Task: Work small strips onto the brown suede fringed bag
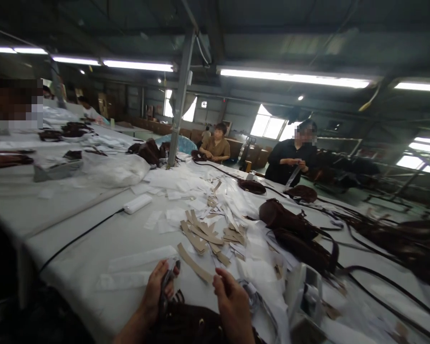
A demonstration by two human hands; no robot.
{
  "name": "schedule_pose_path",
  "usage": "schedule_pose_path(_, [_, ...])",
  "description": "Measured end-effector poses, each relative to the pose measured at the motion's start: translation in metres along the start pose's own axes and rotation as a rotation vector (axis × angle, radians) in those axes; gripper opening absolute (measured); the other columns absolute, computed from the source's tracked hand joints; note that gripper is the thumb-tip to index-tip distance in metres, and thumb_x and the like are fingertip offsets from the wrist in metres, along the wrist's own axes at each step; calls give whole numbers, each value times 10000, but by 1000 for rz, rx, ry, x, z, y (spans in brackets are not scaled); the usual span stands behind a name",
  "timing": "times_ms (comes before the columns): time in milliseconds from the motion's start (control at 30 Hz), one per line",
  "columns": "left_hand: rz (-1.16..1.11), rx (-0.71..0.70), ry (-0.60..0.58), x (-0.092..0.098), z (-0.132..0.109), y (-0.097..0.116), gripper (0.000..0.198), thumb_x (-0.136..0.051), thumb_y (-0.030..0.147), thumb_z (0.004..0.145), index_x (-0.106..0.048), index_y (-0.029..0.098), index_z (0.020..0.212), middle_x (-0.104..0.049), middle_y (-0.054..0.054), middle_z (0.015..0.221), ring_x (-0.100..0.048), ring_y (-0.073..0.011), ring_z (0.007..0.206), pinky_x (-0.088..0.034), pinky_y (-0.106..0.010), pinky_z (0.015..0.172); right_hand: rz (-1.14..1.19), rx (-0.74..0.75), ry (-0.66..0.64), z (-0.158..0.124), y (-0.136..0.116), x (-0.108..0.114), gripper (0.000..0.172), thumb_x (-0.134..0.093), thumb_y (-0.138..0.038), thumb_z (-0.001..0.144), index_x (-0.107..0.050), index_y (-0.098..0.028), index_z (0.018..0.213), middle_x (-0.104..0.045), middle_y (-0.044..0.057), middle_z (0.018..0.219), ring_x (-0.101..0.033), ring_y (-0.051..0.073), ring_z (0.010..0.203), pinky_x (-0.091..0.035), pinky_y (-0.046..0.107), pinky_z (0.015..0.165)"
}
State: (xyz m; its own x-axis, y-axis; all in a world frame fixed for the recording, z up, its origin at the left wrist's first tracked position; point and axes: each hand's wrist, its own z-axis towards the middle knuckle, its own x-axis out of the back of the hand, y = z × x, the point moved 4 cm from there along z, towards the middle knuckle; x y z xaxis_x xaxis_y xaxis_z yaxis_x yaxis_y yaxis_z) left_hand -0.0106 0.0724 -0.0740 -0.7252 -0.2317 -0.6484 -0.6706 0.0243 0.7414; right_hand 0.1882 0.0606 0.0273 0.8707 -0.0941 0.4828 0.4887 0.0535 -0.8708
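With the left hand (157, 291) pinching a dark strap end above the brown bag (189, 322) at the counter (103, 239) edge, the right hand (232, 306), curled shut beside it, should steady the bag.

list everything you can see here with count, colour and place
tan strips: many, tan, heaped mid-table
white paper pieces: many, white, scattered across table
brown bags: several, dark brown, right of the strips
brown bag: one, dark brown, bottom edge by the hands
black cable: one, black, left half of table
white block: one, white, at the cable's end
table: one, pale grey, long
co-workers: two, dark and tan tops, far side
left hand: holds a small dark part, over the bag
right hand: over the bag
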Motion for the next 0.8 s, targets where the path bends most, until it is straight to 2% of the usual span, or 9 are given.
schedule_pose_path(100, [0, -9, -1, 0, 2, 1, 390, -718, 483, 727, -498, 183, 845, -642, 19, 781, -327, 5, 367, -303, -135, 365, -185, 79, -45, -11, 21, 19, 437, -523, -451, 846, -679, -139, 1109, -708, 136, 1061, -649, 281, 972, -469, 382, 859])
schedule_pose_path(200, [28, -16, -2, 0, 1, 5, 406, -712, 503, 727, -498, 182, 853, -636, 16, 812, -331, 3, 385, -311, -144, 383, -444, 220, -192, -35, 34, -4, 331, -566, -392, 848, -689, -198, 1086, -703, 105, 1080, -623, 308, 1030, -408, 435, 924])
schedule_pose_path(300, [94, -31, 6, -3, -3, 8, 424, -706, 533, 720, -508, 178, 841, -612, 29, 769, -351, -11, 393, -314, -156, 389, -609, 272, -189, -48, 37, -24, 166, -568, -309, 861, -701, -234, 926, -704, 57, 957, -636, 275, 922, -397, 413, 858])
schedule_pose_path(467, [287, -13, 76, 5, -12, 16, 435, -666, 558, 737, -567, 171, 910, -502, 68, 511, -450, -100, 380, -340, -191, 381, -490, 325, -214, -47, 35, -7, 210, -491, -194, 880, -677, -266, 947, -689, 11, 968, -624, 203, 940, -397, 325, 856])
schedule_pose_path(600, [444, -50, 206, 36, -22, 52, 499, -794, 402, 616, -587, 171, 1007, -667, -53, 843, -625, -189, 625, -478, -258, 526, -325, 323, 119, -49, 34, 25, 272, -431, -253, 899, -683, -207, 989, -691, 87, 998, -620, 237, 980, -420, 352, 899])
schedule_pose_path(667, [572, -128, 285, 47, -33, 74, 496, -792, 380, 622, -603, 213, 1048, -664, -55, 980, -636, -200, 712, -491, -266, 608, -206, 246, 197, -54, 37, 27, 315, -437, -365, 907, -693, -192, 970, -711, 110, 963, -650, 249, 930, -455, 344, 863])
schedule_pose_path(700, [705, -183, 301, 48, -40, 83, 422, -766, 413, 653, -632, 221, 1004, -672, -46, 934, -635, -208, 717, -484, -264, 611, -163, 179, 186, -58, 40, 23, 346, -445, -428, 900, -701, -197, 924, -725, 107, 884, -672, 249, 828, -479, 338, 787])
schedule_pose_path(767, [863, -179, 180, 36, -55, 81, 315, -661, 517, 745, -663, 216, 838, -661, -34, 736, -619, -210, 636, -450, -255, 539, -101, 26, 99, -66, 47, 8, 419, -456, -537, 871, -699, -212, 768, -709, 78, 656, -651, 229, 567, -472, 320, 595])
schedule_pose_path(800, [864, -120, 64, 26, -62, 71, 376, -583, 577, 786, -651, 209, 750, -626, -26, 631, -579, -194, 534, -400, -247, 462, -83, -32, 60, -71, 50, 1, 449, -469, -578, 849, -685, -217, 689, -678, 61, 556, -618, 216, 481, -445, 309, 530])
